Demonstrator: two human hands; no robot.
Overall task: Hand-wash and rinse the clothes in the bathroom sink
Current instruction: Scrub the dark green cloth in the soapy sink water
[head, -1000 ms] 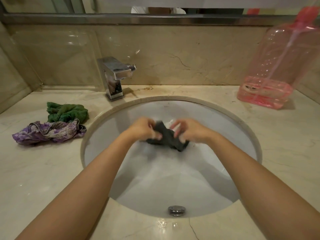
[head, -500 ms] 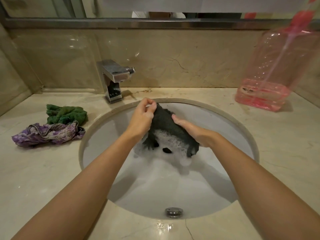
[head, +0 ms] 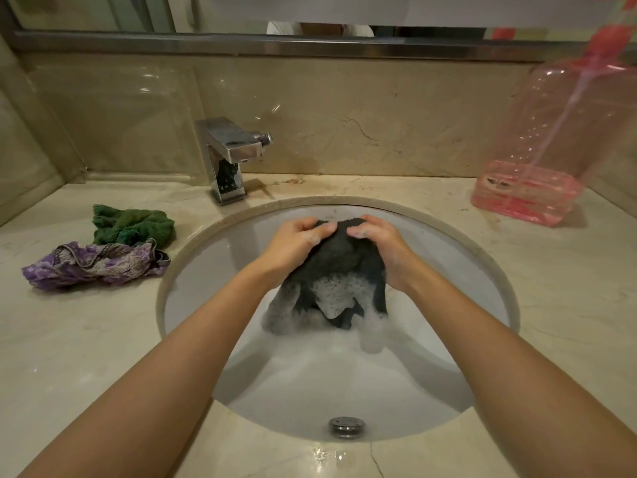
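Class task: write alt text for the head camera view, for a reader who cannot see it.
Two hands, left hand and right hand, grip a dark sudsy cloth over a white sink holding foamy water. On the marble counter to the left lie a green cloth and a purple cloth; a chrome tap and a pink bottle stand behind.

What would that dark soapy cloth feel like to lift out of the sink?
Probably floppy: the dark cloth droops from where the left hand and right hand grip its top. Likely heavy for its size, since it looks soaked. Possibly slippery, given the suds coating it.
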